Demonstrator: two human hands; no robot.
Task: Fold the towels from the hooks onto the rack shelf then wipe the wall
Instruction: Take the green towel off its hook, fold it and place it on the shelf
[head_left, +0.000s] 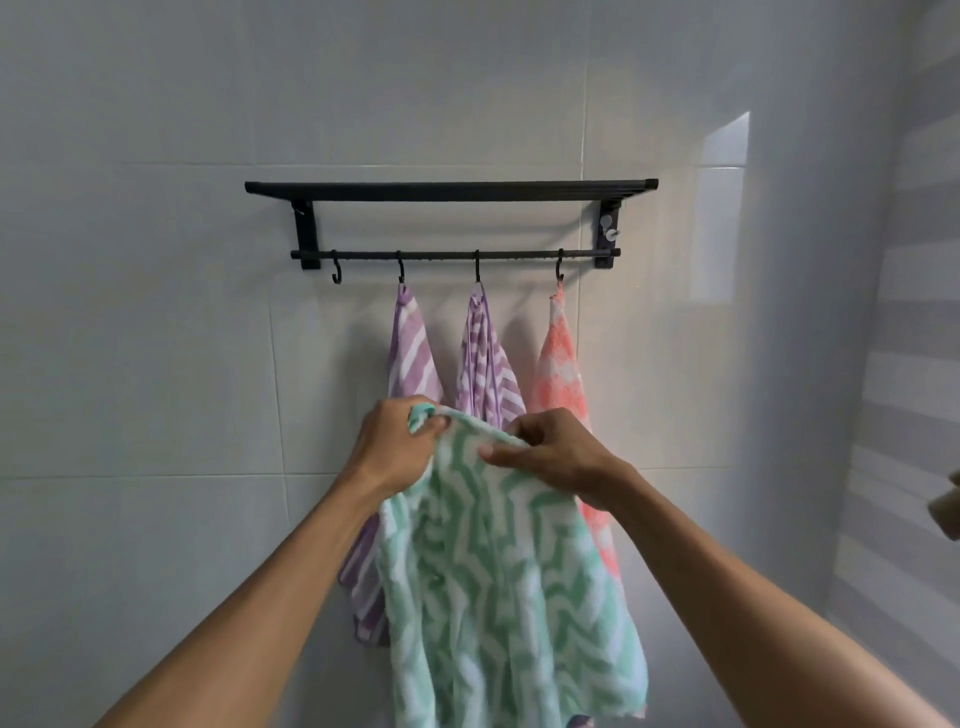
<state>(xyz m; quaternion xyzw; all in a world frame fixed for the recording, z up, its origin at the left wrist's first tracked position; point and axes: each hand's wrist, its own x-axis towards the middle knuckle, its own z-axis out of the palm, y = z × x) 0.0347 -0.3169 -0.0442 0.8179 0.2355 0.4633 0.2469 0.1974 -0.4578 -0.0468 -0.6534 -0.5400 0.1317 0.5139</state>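
Arms outstretched, left hand (397, 441) and right hand (545, 452) pinch green towel's (498, 582) top edge.

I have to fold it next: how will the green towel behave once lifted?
Probably floppy: the green towel sags in loose folds below both hands. Likely light, since fingertip pinches at its top edge hold it. Its fluffy surface suggests it won't slip.
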